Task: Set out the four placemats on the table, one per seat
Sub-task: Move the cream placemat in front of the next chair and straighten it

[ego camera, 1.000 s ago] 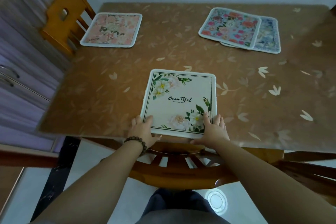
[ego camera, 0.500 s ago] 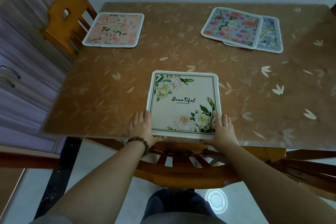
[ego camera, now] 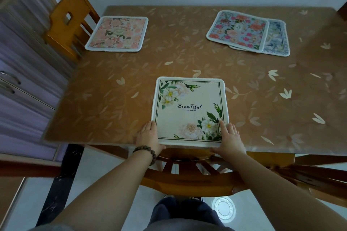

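A cream placemat (ego camera: 189, 110) with white flowers and the word "Beautiful" lies square at the near edge of the brown table (ego camera: 112, 84), above a chair back. My left hand (ego camera: 149, 137) holds its near left corner and my right hand (ego camera: 231, 139) its near right corner, fingers flat along the sides and thumbs at the front edge. A pink floral placemat (ego camera: 117, 33) lies at the far left by a chair. At the far right a red-and-blue floral placemat (ego camera: 237, 30) overlaps a blue placemat (ego camera: 277, 41) beneath it.
A wooden chair (ego camera: 65, 22) stands at the table's left side, and another chair's curved back (ego camera: 187, 180) is right below my hands. A cabinet with drawers (ego camera: 22, 80) lines the left. The wall runs behind the table's far edge.
The cream placemat has been turned a little and now sits square to the table edge. Both hands have shifted from its near edge out to its near corners.
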A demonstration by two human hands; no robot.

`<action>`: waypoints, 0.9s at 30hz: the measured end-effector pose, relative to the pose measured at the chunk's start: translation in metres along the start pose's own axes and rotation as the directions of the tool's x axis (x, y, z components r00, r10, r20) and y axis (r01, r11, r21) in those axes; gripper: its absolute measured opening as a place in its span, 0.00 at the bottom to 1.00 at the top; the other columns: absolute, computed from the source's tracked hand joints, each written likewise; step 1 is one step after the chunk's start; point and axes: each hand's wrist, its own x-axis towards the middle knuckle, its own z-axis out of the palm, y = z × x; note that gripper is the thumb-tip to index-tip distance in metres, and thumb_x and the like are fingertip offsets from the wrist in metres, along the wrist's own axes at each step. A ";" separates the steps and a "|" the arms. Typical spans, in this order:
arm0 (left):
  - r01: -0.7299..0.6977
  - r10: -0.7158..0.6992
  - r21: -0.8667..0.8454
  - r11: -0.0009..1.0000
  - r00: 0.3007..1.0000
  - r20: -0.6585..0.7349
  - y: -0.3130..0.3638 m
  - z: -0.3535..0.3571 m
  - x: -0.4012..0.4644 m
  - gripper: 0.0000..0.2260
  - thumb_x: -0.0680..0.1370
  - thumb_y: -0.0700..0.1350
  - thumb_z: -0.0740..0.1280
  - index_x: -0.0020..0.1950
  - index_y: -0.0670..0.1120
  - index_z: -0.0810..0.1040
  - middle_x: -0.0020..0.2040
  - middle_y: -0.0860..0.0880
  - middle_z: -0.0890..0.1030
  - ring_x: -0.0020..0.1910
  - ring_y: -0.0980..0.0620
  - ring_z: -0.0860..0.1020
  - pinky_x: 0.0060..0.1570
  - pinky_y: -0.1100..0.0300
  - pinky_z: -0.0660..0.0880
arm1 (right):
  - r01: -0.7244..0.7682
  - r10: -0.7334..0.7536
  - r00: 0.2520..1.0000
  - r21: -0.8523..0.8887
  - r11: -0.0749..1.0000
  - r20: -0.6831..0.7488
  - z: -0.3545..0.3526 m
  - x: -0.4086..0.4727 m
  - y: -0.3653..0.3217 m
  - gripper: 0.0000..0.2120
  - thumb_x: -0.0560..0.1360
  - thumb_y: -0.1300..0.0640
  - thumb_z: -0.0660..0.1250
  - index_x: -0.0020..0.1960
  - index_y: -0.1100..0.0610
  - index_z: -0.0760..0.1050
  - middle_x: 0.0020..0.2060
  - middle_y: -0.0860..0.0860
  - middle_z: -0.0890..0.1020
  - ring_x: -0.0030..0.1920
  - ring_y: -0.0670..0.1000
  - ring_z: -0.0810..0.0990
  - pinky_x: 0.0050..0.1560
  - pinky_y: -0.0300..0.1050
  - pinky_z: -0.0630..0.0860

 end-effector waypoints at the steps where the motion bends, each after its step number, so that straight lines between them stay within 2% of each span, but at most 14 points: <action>1: 0.002 -0.002 0.006 1.000 1.000 -0.007 0.001 0.000 0.000 0.48 0.68 0.55 0.75 0.76 0.43 0.49 0.77 0.46 0.54 0.75 0.48 0.53 0.72 0.53 0.54 | -0.003 0.003 1.000 -0.005 1.000 -0.003 0.000 -0.001 0.000 0.54 0.67 0.45 0.74 0.77 0.54 0.39 0.76 0.57 0.50 0.76 0.56 0.44 0.75 0.52 0.44; 7: 0.028 -0.027 0.005 1.000 0.999 -0.018 0.004 -0.002 -0.001 0.47 0.68 0.53 0.75 0.76 0.42 0.50 0.76 0.46 0.57 0.74 0.48 0.55 0.72 0.53 0.57 | -0.016 0.016 1.000 -0.017 1.000 -0.009 -0.001 -0.003 -0.004 0.53 0.67 0.45 0.75 0.77 0.54 0.41 0.76 0.57 0.52 0.76 0.56 0.46 0.76 0.52 0.45; 13: 0.052 -0.052 -0.008 0.999 0.999 0.006 0.006 -0.003 -0.002 0.44 0.69 0.50 0.75 0.75 0.43 0.52 0.75 0.44 0.57 0.73 0.45 0.55 0.70 0.49 0.59 | 0.026 -0.026 1.000 -0.007 1.000 -0.006 -0.001 -0.003 -0.007 0.52 0.68 0.47 0.74 0.77 0.53 0.41 0.77 0.56 0.48 0.76 0.56 0.43 0.75 0.51 0.43; 18: 0.054 -0.053 -0.027 0.998 0.998 0.034 0.005 -0.006 -0.002 0.47 0.69 0.50 0.75 0.76 0.44 0.47 0.76 0.44 0.55 0.74 0.44 0.53 0.70 0.47 0.60 | -0.009 0.008 1.000 -0.055 0.998 -0.018 0.003 -0.004 -0.011 0.52 0.69 0.47 0.73 0.77 0.54 0.39 0.77 0.58 0.48 0.76 0.58 0.43 0.75 0.52 0.43; 22: 0.058 -0.057 -0.008 0.998 0.995 0.077 0.007 -0.008 -0.004 0.50 0.69 0.58 0.73 0.77 0.46 0.42 0.78 0.43 0.48 0.76 0.45 0.47 0.72 0.48 0.52 | -0.035 0.037 0.999 -0.076 0.997 0.030 0.000 -0.003 -0.009 0.54 0.68 0.42 0.72 0.77 0.53 0.37 0.77 0.59 0.45 0.76 0.59 0.41 0.74 0.53 0.42; 25: -0.007 0.005 0.040 0.999 0.999 0.041 0.014 -0.011 -0.007 0.48 0.71 0.67 0.65 0.77 0.47 0.40 0.78 0.43 0.43 0.76 0.45 0.43 0.73 0.48 0.45 | -0.067 0.067 0.998 -0.058 0.996 0.002 -0.007 -0.002 -0.007 0.54 0.68 0.35 0.68 0.76 0.53 0.36 0.76 0.59 0.43 0.76 0.59 0.40 0.74 0.55 0.43; 27: -0.068 0.068 0.039 0.997 0.998 0.002 0.020 -0.014 -0.008 0.44 0.73 0.68 0.59 0.77 0.47 0.41 0.78 0.44 0.43 0.76 0.46 0.42 0.73 0.48 0.44 | -0.079 0.077 0.996 -0.046 0.996 -0.040 -0.014 -0.002 -0.006 0.51 0.69 0.32 0.63 0.76 0.54 0.37 0.77 0.58 0.44 0.76 0.58 0.40 0.74 0.55 0.43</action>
